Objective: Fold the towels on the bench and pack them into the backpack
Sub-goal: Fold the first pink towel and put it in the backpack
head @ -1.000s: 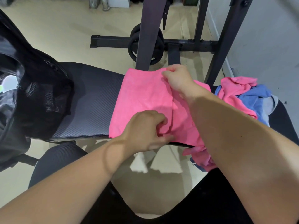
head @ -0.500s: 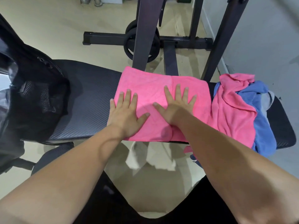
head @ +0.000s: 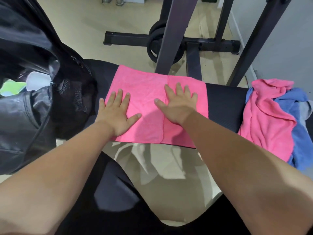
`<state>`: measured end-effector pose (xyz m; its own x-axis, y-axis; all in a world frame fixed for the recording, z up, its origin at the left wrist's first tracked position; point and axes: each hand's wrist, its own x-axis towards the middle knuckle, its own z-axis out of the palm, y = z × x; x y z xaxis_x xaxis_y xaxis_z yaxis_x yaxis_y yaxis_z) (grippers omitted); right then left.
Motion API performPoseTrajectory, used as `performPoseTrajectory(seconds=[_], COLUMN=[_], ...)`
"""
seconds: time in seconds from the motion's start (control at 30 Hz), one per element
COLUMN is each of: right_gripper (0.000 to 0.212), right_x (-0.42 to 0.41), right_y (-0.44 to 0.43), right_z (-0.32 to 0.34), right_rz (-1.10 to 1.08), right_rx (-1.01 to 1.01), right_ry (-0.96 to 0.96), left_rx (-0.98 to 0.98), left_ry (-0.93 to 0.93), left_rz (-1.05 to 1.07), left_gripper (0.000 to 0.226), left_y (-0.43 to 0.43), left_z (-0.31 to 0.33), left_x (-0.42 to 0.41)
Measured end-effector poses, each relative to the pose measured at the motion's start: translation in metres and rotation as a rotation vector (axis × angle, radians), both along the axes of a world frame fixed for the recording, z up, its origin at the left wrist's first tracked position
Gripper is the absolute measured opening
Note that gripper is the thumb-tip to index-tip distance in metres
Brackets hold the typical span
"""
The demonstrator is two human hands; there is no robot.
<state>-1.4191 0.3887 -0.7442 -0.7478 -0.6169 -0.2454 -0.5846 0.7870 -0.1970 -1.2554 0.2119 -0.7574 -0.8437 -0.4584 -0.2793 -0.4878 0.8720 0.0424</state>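
A folded pink towel point(head: 145, 89) lies flat across the black padded bench point(head: 225, 106). My left hand point(head: 116, 112) presses flat on the towel's left part, fingers straight and spread. My right hand point(head: 177, 106) presses flat on its right part, over the fold seam. A loose heap of towels sits at the bench's right end: a crumpled pink one point(head: 267, 116) over a blue one point(head: 301, 145). The open black backpack point(head: 33, 92) stands at the left end, with green and white cloth visible inside.
A dark weight rack with upright posts point(head: 171, 34) and a weight plate point(head: 152, 48) stands just behind the bench. A pale wall runs along the right. Beige floor lies in front of the bench, between my legs.
One second ago both hands pinched and folded the pink towel. Now they lie flat on it. Since half a second ago the towel sits farther from the heap, with bare bench between them.
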Motion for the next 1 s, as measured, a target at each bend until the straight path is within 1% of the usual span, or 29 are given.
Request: performPoseTrajectory(seconds=[0.07, 0.13, 0.17, 0.23, 0.27, 0.3, 0.37, 0.47, 0.53, 0.57, 0.6, 0.67, 0.73, 0.8, 0.9, 1.0], right_gripper=[0.08, 0.079, 0.078, 0.079, 0.079, 0.079, 0.077, 0.072, 0.072, 0.074, 0.075, 0.077, 0.075, 0.074, 0.077, 0.083], right_x=[-0.009, -0.014, -0.016, -0.017, -0.017, -0.018, -0.018, -0.016, -0.014, -0.014, -0.014, -0.016, -0.018, -0.019, -0.018, -0.017], right_y=[0.013, 0.031, 0.041, 0.057, 0.061, 0.062, 0.057, 0.038, 0.023, 0.015, 0.009, 0.0, -0.005, -0.008, -0.01, -0.013], right_z=[-0.002, -0.008, -0.011, -0.016, -0.017, -0.016, -0.014, -0.005, 0.0, 0.001, 0.003, 0.004, 0.006, 0.007, 0.008, 0.006], right_rz=[-0.042, -0.049, -0.043, -0.018, -0.006, 0.002, 0.011, 0.056, 0.095, 0.105, 0.112, 0.121, 0.127, 0.136, 0.154, 0.115], right_rx=[0.031, 0.092, 0.11, 0.104, 0.098, 0.097, 0.074, -0.082, -0.131, -0.115, -0.082, -0.022, 0.005, 0.017, 0.026, -0.005], right_ry=[0.054, 0.058, 0.044, 0.034, 0.04, 0.047, 0.056, 0.012, -0.066, -0.099, -0.113, -0.072, -0.006, 0.016, 0.01, -0.046], left_rx=[-0.029, -0.038, -0.033, -0.02, 0.01, 0.058, 0.143, 0.146, 0.163, 0.172, 0.179, 0.206, 0.247, 0.297, 0.371, 0.392], left_ry=[0.036, 0.161, 0.242, 0.408, 0.456, 0.465, 0.432, 0.312, 0.246, 0.242, 0.254, 0.286, 0.332, 0.402, 0.495, 0.511], left_rz=[-0.011, -0.038, -0.062, -0.121, -0.153, -0.186, -0.254, -0.31, -0.301, -0.3, -0.299, -0.283, -0.264, -0.262, -0.252, -0.211], left_gripper=[0.088, 0.077, 0.07, 0.047, 0.036, 0.031, 0.041, 0.054, 0.053, 0.047, 0.041, 0.034, 0.03, 0.028, 0.021, 0.022], left_y=[0.005, 0.021, 0.032, 0.056, 0.069, 0.08, 0.098, 0.105, 0.103, 0.101, 0.1, 0.098, 0.096, 0.095, 0.093, 0.089], left_z=[0.002, 0.007, 0.011, 0.016, 0.019, 0.021, 0.023, 0.018, 0.016, 0.013, 0.011, 0.008, 0.006, 0.005, 0.006, 0.008], left_x=[-0.003, -0.007, -0.009, -0.012, -0.013, -0.014, -0.012, -0.01, -0.008, -0.006, -0.004, 0.0, 0.004, 0.007, 0.012, 0.012])
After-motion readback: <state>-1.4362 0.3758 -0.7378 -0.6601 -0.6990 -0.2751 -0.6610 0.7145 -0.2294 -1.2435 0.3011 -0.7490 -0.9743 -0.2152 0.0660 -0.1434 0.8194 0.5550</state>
